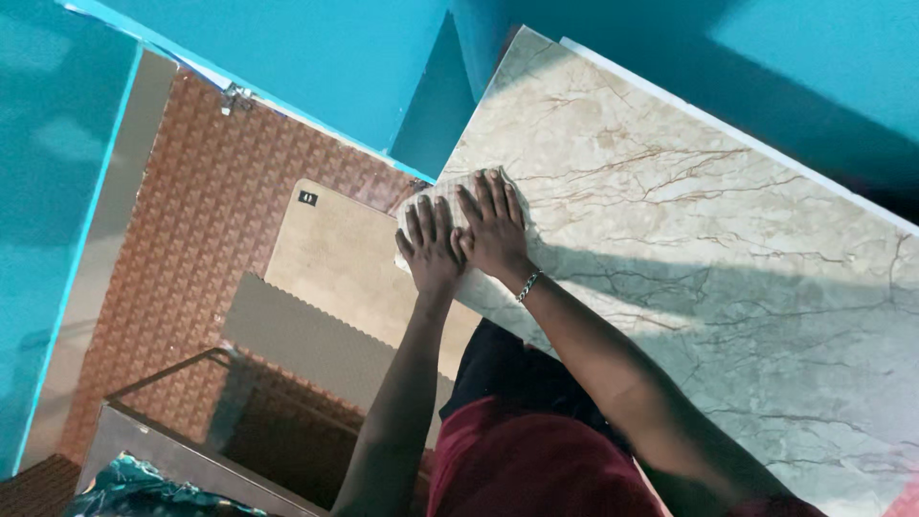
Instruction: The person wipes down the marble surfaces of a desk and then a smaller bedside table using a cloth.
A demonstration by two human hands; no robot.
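Pressing flat on a white cloth [431,196], both hands [464,235] lie side by side at the near corner of the slab [689,230]. Fingers are extended and spread, palms down; neither hand is closed around anything.

Nearest the camera: dark red garment [536,469] and black fabric [507,369] at the bottom of the view. Both forearms rise from there toward the slab corner.

Left hand [429,251]: flat on the cloth, fingers slightly apart, at the slab's edge.
Right hand [493,225]: flat, just beside the left and touching it at the thumb side, fingertips on the cloth's far part. A silver-coloured bracelet [528,285] sits on the right wrist.

Cloth: pale, soft, lightly textured weave, rumpled, lying on the slab corner under both palms.

Slab: large, flat, polished, cream stone with thin brown veins; straight white edge; a broad shadow crosses its middle.

Lower left: a metal-framed glass box [172,421], with a crumpled teal wrapper [144,493] beside it.

Beyond the hands: a beige tile [335,258] with rounded corners and a small dark label; a grey piece [316,340] with a scalloped edge overlapping it. Both rest on a reddish-brown floor [220,220] with a small repeating geometric pattern.

Farthest: smooth teal walls [316,57].
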